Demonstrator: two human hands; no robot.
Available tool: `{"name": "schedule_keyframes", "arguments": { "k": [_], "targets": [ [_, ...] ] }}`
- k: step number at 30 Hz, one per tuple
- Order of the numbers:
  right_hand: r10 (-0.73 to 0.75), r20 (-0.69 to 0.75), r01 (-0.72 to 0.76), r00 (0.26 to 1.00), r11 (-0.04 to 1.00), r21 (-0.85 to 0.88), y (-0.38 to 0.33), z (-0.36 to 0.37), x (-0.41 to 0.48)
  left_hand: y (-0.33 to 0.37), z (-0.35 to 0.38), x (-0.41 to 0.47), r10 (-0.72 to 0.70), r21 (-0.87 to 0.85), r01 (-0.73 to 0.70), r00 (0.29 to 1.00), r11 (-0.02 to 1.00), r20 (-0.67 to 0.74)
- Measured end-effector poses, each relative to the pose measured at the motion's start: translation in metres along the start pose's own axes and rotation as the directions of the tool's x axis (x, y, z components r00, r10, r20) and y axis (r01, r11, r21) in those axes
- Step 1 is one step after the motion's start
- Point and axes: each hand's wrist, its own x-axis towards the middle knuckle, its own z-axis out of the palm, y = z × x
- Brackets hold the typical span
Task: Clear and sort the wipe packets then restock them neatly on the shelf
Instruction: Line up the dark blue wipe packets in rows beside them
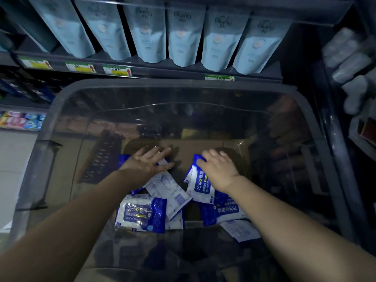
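Several blue and white alcohol wipe packets lie loose at the bottom of a clear plastic bin (67, 92). My left hand (150, 161) reaches down with fingers spread and rests on a packet (163, 161) near the bin's far side. My right hand (218, 166) grips the top edge of a tilted packet (200, 187) with curled fingers. One packet (142, 212) lies face up at the front left, another (225, 212) lies upside down at the front right, and a white-backed one (171, 192) lies between my arms.
The shelf (162, 69) behind the bin holds a row of pale blue pouches (184, 35) above price tags (118, 71). Grey wrapped goods (350, 58) hang at the right. Colourful packs (22, 121) sit on a lower shelf at the left.
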Motion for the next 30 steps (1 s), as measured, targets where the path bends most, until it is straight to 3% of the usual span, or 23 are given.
{"name": "schedule_keyframes", "arguments": {
  "k": [2, 4, 6, 8, 10, 14, 18, 22, 26, 28, 30],
  "targets": [
    [-0.161, 0.091, 0.162, 0.983, 0.987, -0.003, -0.002, -0.002, 0.003, 0.002, -0.006, 0.000, 0.057, 0.040, -0.060, 0.996, 0.997, 0.063],
    [-0.215, 0.186, 0.229, 0.959, 0.972, -0.054, -0.003, -0.001, 0.007, 0.002, -0.010, 0.001, 0.059, 0.067, -0.066, 0.993, 0.996, 0.099],
    [-0.224, 0.131, 0.240, 0.966, 0.963, -0.121, -0.002, -0.001, 0.008, 0.003, -0.012, 0.003, 0.045, 0.095, -0.054, 0.995, 0.994, 0.092],
    [-0.188, 0.032, 0.191, 0.982, 0.968, -0.165, 0.002, 0.001, 0.009, 0.003, -0.016, 0.004, 0.006, 0.167, -0.013, 0.999, 0.986, 0.043],
    [-0.130, 0.072, 0.137, 0.989, 0.985, -0.104, 0.007, 0.002, 0.008, -0.001, -0.018, 0.005, -0.043, 0.191, 0.040, 0.999, 0.981, 0.009],
    [-0.013, 0.249, -0.034, 0.968, 0.983, 0.180, 0.022, -0.002, 0.002, -0.026, -0.029, -0.001, -0.191, -0.093, 0.210, 0.966, 0.973, 0.176],
    [0.147, 0.172, -0.198, 0.974, 0.921, 0.335, 0.022, -0.005, 0.002, -0.041, -0.047, -0.007, -0.235, -0.177, 0.298, 0.923, 0.938, 0.305],
    [0.256, 0.179, -0.308, 0.950, 0.862, 0.402, 0.016, 0.003, 0.005, -0.042, -0.046, -0.004, -0.271, -0.255, 0.335, 0.928, 0.907, 0.255],
    [0.307, 0.272, -0.403, 0.912, 0.795, 0.454, 0.020, 0.012, 0.002, -0.035, -0.041, -0.006, -0.327, -0.483, 0.414, 0.909, 0.771, 0.258],
    [0.297, 0.335, -0.433, 0.894, 0.765, 0.476, 0.024, 0.016, 0.000, -0.030, -0.044, -0.009, -0.275, -0.422, 0.366, 0.925, 0.829, 0.263],
    [0.277, 0.370, -0.440, 0.887, 0.751, 0.492, 0.026, 0.019, -0.001, -0.026, -0.051, -0.004, -0.229, -0.232, 0.284, 0.944, 0.930, 0.238]
  ]
}}
